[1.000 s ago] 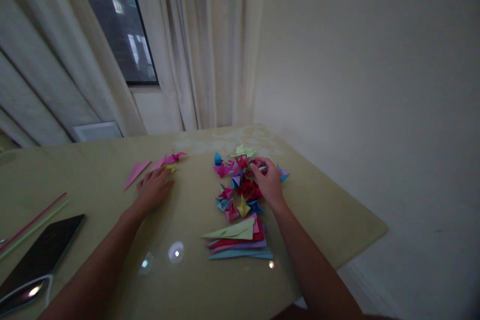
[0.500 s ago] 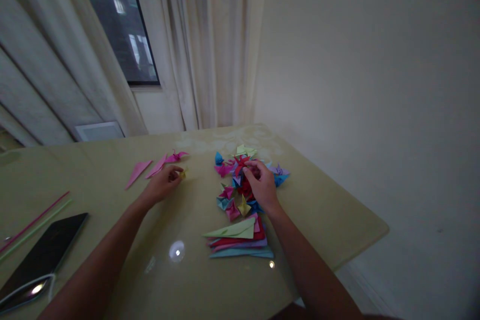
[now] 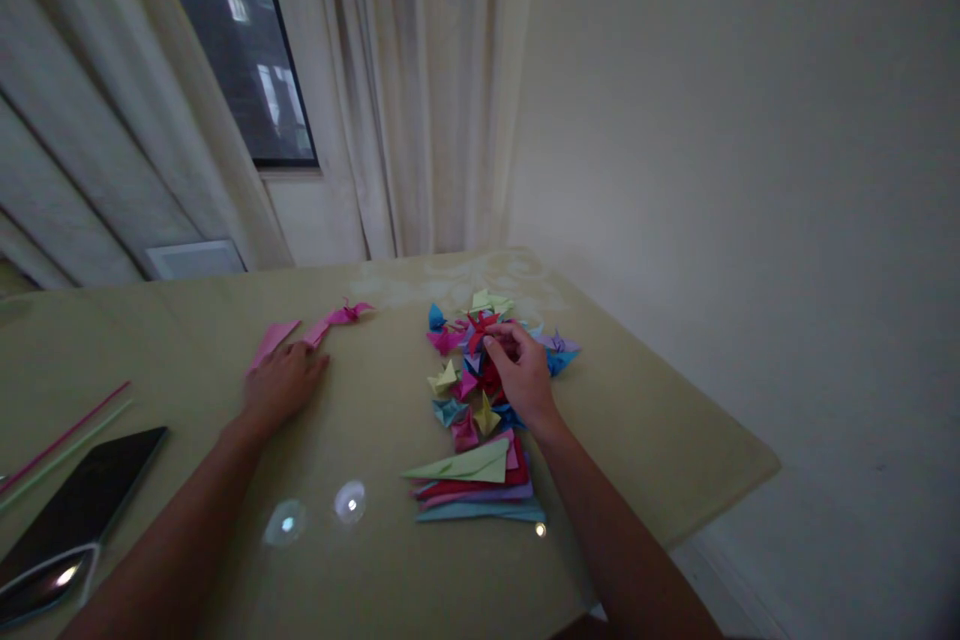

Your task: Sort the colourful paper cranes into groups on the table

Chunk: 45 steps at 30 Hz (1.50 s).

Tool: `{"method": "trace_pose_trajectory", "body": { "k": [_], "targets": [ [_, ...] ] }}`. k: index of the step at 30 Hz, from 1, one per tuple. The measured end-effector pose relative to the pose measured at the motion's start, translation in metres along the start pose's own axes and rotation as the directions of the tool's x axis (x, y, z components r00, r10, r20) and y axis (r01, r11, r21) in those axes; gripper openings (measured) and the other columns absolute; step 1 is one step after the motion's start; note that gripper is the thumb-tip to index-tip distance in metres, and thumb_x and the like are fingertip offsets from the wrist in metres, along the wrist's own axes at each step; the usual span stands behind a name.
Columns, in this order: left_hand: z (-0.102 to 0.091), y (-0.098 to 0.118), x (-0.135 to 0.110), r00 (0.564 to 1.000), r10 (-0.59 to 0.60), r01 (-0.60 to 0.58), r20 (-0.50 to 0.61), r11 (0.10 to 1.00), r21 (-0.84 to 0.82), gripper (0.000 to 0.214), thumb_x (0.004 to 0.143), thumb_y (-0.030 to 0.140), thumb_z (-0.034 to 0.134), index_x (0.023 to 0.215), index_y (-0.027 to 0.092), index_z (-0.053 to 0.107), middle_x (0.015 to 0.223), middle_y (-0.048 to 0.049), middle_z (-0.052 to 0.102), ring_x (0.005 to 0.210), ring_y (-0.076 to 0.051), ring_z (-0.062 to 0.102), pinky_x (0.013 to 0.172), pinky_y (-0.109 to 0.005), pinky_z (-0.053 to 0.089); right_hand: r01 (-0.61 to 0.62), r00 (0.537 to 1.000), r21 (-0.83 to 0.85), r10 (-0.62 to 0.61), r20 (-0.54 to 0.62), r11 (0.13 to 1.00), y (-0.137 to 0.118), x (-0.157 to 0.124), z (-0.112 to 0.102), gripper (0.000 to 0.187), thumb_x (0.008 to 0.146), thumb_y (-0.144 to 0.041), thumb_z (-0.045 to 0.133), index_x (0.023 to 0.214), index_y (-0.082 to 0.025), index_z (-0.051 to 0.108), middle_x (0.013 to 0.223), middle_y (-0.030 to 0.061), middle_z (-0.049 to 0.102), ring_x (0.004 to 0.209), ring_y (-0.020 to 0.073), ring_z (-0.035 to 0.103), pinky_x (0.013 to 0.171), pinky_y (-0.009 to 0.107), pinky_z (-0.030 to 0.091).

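Observation:
My left hand [image 3: 285, 382] lies low over the table at the left, palm down with its fingers spread. Its fingertips reach the near ends of two pink folded papers [image 3: 274, 338], partly covering them. Just beyond lies a magenta paper crane [image 3: 349, 314]. My right hand [image 3: 523, 370] pinches a red paper crane [image 3: 481, 324] between thumb and fingers, above a pile of colourful paper cranes [image 3: 465, 428]. A pale yellow paper crane [image 3: 443, 379] rests at the pile's left edge.
Nearer me lies a stack of folded papers [image 3: 465, 465] in green, red, purple and blue. On the left are a black tablet-like slab [image 3: 82, 495], a pink stick [image 3: 71, 432] and a green stick [image 3: 71, 452]. The table [image 3: 645, 400] meets a wall on the right.
My left hand has moved left to the pink folded papers and no longer holds the small yellow paper piece. A pale yellow crane now shows at the pile's left edge. My right hand stays put.

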<state>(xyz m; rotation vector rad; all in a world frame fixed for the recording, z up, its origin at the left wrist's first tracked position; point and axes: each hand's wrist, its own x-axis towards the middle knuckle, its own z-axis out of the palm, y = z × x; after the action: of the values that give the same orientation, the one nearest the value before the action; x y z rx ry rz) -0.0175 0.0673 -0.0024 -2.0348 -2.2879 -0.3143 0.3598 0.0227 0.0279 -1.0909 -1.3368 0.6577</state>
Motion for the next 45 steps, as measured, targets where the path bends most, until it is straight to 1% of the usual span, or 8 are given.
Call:
{"method": "trace_pose_trajectory", "body": {
  "k": [7,13,17,21,29,36,39,45],
  "targets": [
    [-0.027,0.01,-0.005,0.997,-0.074,0.073,0.026,0.995,0.062,0.045,0.1,0.04,0.033,0.095,0.016,0.07,0.105,-0.0252,0.076,0.092,-0.04,0.075,0.074,-0.045,0.055,0.001,1.0,-0.023,-0.001,0.001,1.0,-0.006,-0.002,0.0,0.024,0.091,-0.041,0.068,0.102,-0.02,0.074,0.087,0.005,0.074,0.073,0.0201,0.065,0.068,0.031,0.053],
    [-0.079,0.024,0.0,0.999,0.004,-0.012,-0.037,0.971,-0.239,0.027,0.088,0.044,0.053,0.091,0.021,0.067,0.089,-0.0125,0.079,0.085,-0.033,0.075,0.072,-0.038,0.052,0.002,0.998,-0.009,-0.001,0.056,1.0,-0.008,-0.005,0.003,0.024,0.092,-0.042,0.067,0.102,-0.022,0.073,0.09,0.0045,0.075,0.075,0.0205,0.065,0.067,0.031,0.051],
    [-0.108,0.058,-0.02,0.969,0.248,-0.205,-0.008,0.78,-0.592,0.032,0.09,0.052,0.056,0.095,0.022,0.066,0.079,-0.004,0.075,0.07,-0.023,0.073,0.065,-0.031,0.052,0.074,0.986,-0.014,-0.072,0.148,0.997,-0.017,-0.009,0.004,0.027,0.092,-0.045,0.072,0.108,-0.023,0.076,0.092,0.0042,0.071,0.073,0.0191,0.061,0.068,0.031,0.049],
    [-0.115,0.101,-0.048,0.84,0.54,-0.316,0.054,0.569,-0.759,0.036,0.095,0.056,0.059,0.097,0.022,0.07,0.07,-0.0004,0.071,0.065,-0.018,0.069,0.063,-0.027,0.052,0.226,0.937,-0.001,-0.216,0.276,0.974,-0.026,-0.013,0.004,0.041,0.089,-0.048,0.079,0.123,-0.027,0.076,0.111,0.0072,0.069,0.086,0.0208,0.061,0.077,0.033,0.05],
    [-0.087,0.148,-0.063,0.862,0.501,-0.199,-0.078,0.192,-0.961,0.047,0.089,0.046,0.075,0.128,0.022,0.062,0.102,-0.0058,0.075,0.095,-0.022,0.072,0.085,-0.035,0.058,-0.074,0.926,0.227,-0.018,0.377,0.971,-0.028,-0.021,0.01,0.036,0.084,-0.057,0.079,0.087,-0.022,0.071,0.073,-0.0003,0.066,0.062,0.0168,0.058,0.059,0.029,0.048],
    [-0.077,0.158,-0.073,0.733,0.678,-0.267,0.051,0.356,-0.896,0.031,0.1,0.046,0.056,0.093,0.018,0.065,0.083,-0.0008,0.064,0.076,-0.016,0.058,0.07,-0.028,0.049,-0.104,0.95,0.278,0.012,0.313,0.955,-0.029,-0.014,0.006,0.043,0.079,-0.06,0.082,0.077,-0.02,0.067,0.067,-0.0013,0.062,0.058,0.0137,0.054,0.054,0.025,0.043],
    [-0.085,0.153,-0.074,0.631,0.756,-0.316,0.174,0.455,-0.832,0.032,0.1,0.045,0.054,0.085,0.018,0.063,0.076,0.002,0.057,0.071,-0.014,0.051,0.067,-0.026,0.043,-0.111,0.945,0.287,0.011,0.328,0.952,-0.026,-0.009,-0.003,0.043,0.077,-0.056,0.085,0.07,-0.019,0.064,0.064,-0.0028,0.058,0.057,0.0111,0.048,0.053,0.024,0.038],
    [-0.081,0.153,-0.077,0.424,0.847,-0.333,0.321,0.475,-0.814,0.031,0.099,0.044,0.054,0.089,0.018,0.069,0.083,0.0002,0.062,0.078,-0.015,0.054,0.073,-0.026,0.043,-0.16,0.926,0.291,0.041,0.376,0.943,-0.02,-0.002,-0.015,0.038,0.076,-0.052,0.087,0.073,-0.019,0.068,0.061,-0.0028,0.061,0.054,0.0109,0.048,0.052,0.024,0.037]
  ]
}}
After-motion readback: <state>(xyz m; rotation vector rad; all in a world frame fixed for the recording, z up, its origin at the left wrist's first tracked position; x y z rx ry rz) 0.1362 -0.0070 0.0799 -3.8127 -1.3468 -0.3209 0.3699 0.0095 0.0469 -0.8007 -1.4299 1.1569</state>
